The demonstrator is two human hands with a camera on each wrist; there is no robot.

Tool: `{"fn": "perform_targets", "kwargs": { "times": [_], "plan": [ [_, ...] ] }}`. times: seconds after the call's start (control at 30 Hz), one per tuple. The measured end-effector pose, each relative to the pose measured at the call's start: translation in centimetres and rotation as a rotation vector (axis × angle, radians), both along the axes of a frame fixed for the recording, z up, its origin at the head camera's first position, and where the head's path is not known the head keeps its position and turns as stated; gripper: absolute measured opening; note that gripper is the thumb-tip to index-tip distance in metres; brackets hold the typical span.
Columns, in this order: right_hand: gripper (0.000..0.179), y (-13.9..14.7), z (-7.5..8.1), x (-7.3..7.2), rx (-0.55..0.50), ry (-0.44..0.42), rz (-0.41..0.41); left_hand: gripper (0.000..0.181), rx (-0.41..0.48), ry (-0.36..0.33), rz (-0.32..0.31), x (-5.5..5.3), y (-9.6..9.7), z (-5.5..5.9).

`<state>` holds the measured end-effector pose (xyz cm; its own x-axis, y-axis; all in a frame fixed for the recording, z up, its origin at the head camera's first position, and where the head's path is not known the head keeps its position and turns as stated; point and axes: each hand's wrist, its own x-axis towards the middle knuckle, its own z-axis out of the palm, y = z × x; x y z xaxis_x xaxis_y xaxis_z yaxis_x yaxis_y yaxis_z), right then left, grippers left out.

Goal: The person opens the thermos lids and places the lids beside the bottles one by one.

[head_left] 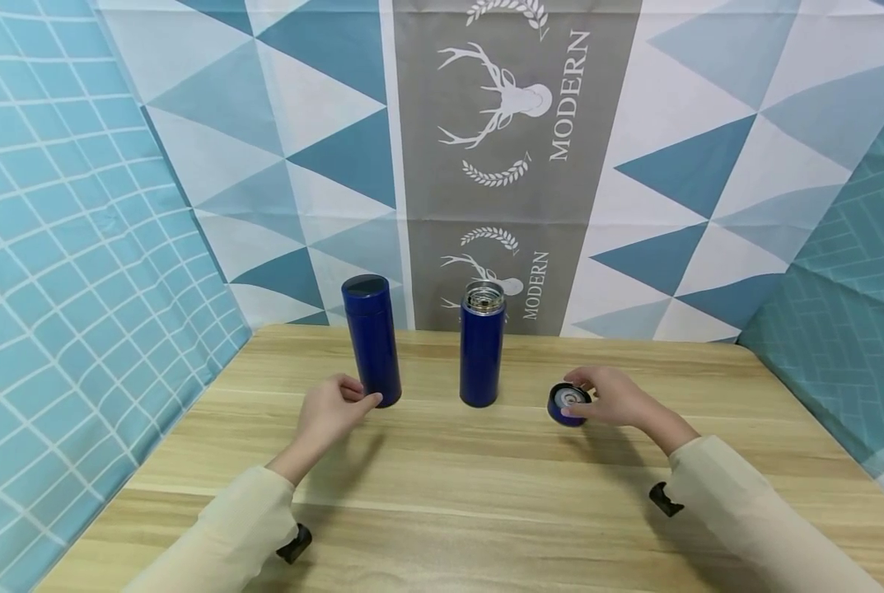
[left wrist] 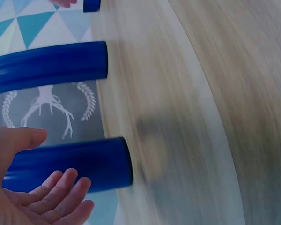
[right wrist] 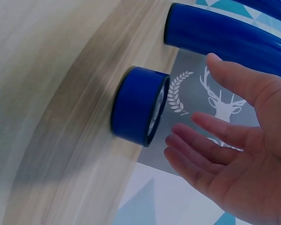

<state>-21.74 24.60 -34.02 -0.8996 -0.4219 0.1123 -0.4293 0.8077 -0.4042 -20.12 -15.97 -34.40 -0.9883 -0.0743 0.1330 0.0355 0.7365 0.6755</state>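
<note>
A blue thermos bottle with its lid on (head_left: 372, 342) stands upright on the left. Beside its base is my left hand (head_left: 335, 408), thumb and fingers apart; in the left wrist view the left hand (left wrist: 42, 187) does not close round it. A second blue bottle without a lid (head_left: 480, 350) stands upright in the middle, its steel mouth showing. To its right the blue bottle lid (head_left: 568, 403) lies with its inner side up. My right hand (head_left: 610, 397) hovers over this lid; the right wrist view shows its spread fingers (right wrist: 187, 161) apart from the lid (right wrist: 139, 105).
The wooden table (head_left: 442, 511) carries both bottles and the lid. Behind it hangs a patterned cloth (head_left: 486, 198) with triangles and deer heads. A blue checked cloth (head_left: 63, 247) borders the left side, a teal one (head_left: 834, 354) the right.
</note>
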Motion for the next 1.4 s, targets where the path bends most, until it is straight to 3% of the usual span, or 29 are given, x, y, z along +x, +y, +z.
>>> {"fn": "perform_targets", "kwargs": {
  "times": [0.27,0.47,0.67,0.83,1.2,1.4],
  "plan": [
    [0.048,-0.4,0.6,-0.5,-0.024,-0.009,0.025,0.068,0.018,-0.025,0.041,-1.1,-0.5,-0.3],
    [0.047,-0.9,1.2,-0.7,-0.049,-0.021,0.036,0.086,0.086,-0.038,0.011,-2.2,-0.6,-0.7],
    [0.045,-1.6,1.5,-0.8,-0.065,0.032,0.026,0.087,0.2,-0.022,0.01,-3.4,-0.3,-1.4],
    [0.044,-2.5,1.6,-0.4,-0.138,0.081,0.001,0.086,0.278,0.01,0.03,-4.2,0.3,-1.9],
    [0.046,-4.4,2.6,0.8,-0.32,0.154,-0.081,0.085,0.374,0.131,0.062,-5.4,1.4,-2.3],
    [0.053,-5.2,3.0,1.4,-0.383,0.2,-0.083,0.083,0.426,0.177,0.074,-5.7,2.0,-2.5]
  ]
}}
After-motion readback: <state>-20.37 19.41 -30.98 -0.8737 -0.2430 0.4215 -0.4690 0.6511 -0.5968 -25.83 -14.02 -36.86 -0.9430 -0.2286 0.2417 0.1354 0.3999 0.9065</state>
